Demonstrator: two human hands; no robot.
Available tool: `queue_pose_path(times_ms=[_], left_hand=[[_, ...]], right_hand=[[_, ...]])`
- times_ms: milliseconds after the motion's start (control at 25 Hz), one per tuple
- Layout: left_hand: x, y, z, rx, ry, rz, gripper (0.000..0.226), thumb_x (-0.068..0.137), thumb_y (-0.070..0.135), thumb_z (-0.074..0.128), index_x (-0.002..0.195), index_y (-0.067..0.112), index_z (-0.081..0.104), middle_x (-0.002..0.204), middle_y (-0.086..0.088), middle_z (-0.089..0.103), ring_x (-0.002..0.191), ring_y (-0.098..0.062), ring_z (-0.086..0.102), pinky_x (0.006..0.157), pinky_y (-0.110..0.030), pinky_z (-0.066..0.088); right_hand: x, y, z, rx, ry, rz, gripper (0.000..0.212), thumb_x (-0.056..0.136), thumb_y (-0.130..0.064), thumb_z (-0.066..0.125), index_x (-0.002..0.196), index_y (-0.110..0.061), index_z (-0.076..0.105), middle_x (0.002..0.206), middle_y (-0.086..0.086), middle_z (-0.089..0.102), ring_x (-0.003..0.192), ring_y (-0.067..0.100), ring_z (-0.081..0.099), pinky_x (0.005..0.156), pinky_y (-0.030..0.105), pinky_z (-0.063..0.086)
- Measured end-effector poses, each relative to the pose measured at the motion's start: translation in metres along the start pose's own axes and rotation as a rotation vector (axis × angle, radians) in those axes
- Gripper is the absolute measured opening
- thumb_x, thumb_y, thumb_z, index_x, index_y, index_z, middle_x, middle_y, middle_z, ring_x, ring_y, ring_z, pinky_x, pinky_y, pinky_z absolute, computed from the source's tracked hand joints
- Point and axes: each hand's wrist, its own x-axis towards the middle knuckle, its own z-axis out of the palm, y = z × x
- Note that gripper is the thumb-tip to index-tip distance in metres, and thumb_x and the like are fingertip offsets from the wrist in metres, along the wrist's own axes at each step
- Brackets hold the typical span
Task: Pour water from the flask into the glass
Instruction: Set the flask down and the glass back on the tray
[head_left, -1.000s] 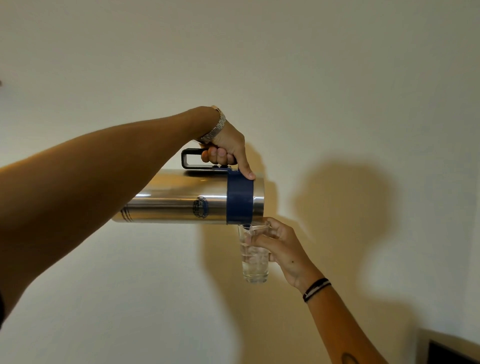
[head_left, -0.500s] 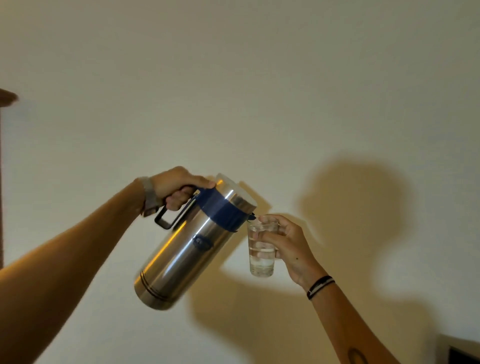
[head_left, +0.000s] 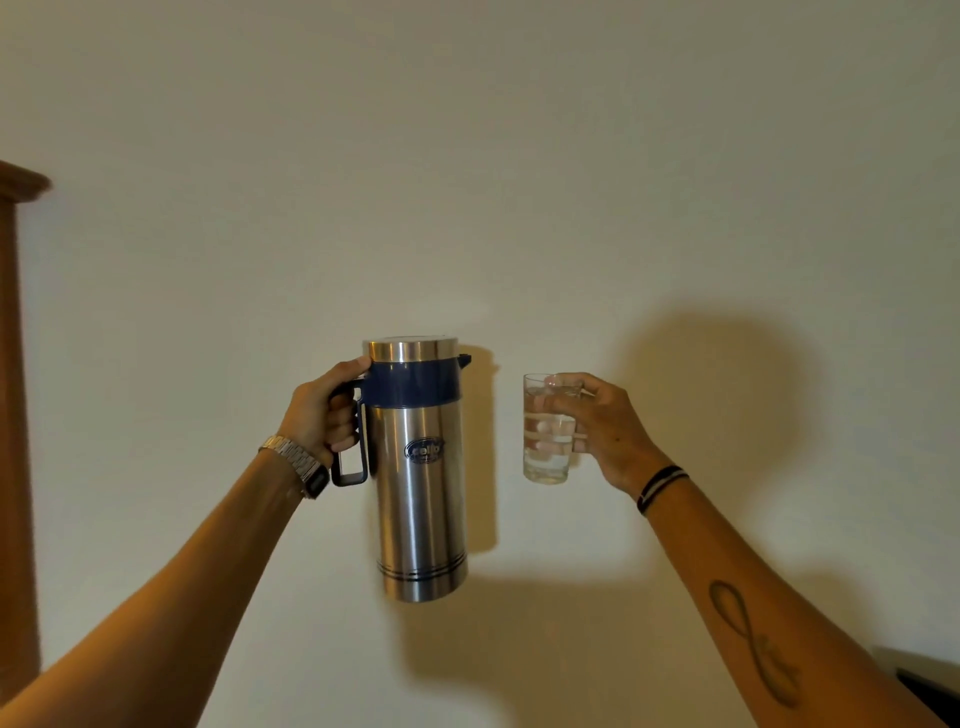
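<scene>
A tall steel flask (head_left: 418, 478) with a dark blue collar and a black handle hangs upright in mid-air before a plain wall. My left hand (head_left: 324, 415) grips its handle, thumb resting on the blue collar. To the right, apart from the flask, my right hand (head_left: 597, 423) holds a clear glass (head_left: 545, 431) upright. Water fills the glass to a little over half. The flask's small spout points toward the glass, with a gap between them.
A pale wall (head_left: 519, 182) fills the background. Brown wooden furniture (head_left: 13, 415) runs down the left edge. A dark object (head_left: 930, 680) shows at the bottom right corner.
The flask has swung from lying level over the glass back to upright and moved left, away from the glass. The glass now stands clear of the spout, holding more water.
</scene>
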Motion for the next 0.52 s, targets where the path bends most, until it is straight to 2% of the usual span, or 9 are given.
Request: queue_pose_path(times_ms=[120,200,400,520], left_hand=[[-0.001,0.001,0.006,0.025,-0.015,0.021,0.051,0.068,0.054,0.080,0.043,0.027,0.044,0.040,0.009,0.031,0.030,-0.007,0.021,0.034,-0.015,0.022],[-0.003,-0.001,0.007,0.033,-0.004,0.019,0.050,0.067,0.054,0.081,0.045,0.027,0.045,0.041,0.009,0.032,0.031,-0.008,0.021,0.035,-0.016,0.021],[-0.012,-0.016,0.007,-0.028,0.028,-0.050,0.056,0.084,0.052,0.067,0.044,0.025,0.036,0.039,0.009,0.030,0.030,-0.008,0.020,0.035,-0.016,0.021],[-0.025,-0.039,-0.001,-0.078,0.045,-0.084,0.055,0.085,0.054,0.056,0.043,0.022,0.039,0.039,0.008,0.031,0.031,-0.009,0.021,0.037,-0.017,0.019]], right_hand=[[-0.002,-0.001,-0.006,-0.007,0.021,0.001,0.048,0.082,-0.008,0.094,0.126,-0.003,0.075,0.128,0.025,0.080,0.111,0.053,0.079,0.092,0.068,0.066],[-0.005,0.001,-0.009,-0.022,0.015,0.001,0.048,0.084,-0.008,0.093,0.128,-0.002,0.073,0.130,0.025,0.079,0.114,0.053,0.078,0.095,0.070,0.064],[-0.014,0.011,-0.013,-0.041,0.010,0.010,0.048,0.085,-0.006,0.092,0.130,-0.003,0.072,0.129,0.020,0.080,0.111,0.049,0.080,0.095,0.066,0.066],[-0.026,0.035,-0.013,-0.031,0.013,0.032,0.048,0.083,-0.001,0.092,0.127,-0.004,0.073,0.122,0.018,0.082,0.105,0.044,0.083,0.085,0.054,0.071]])
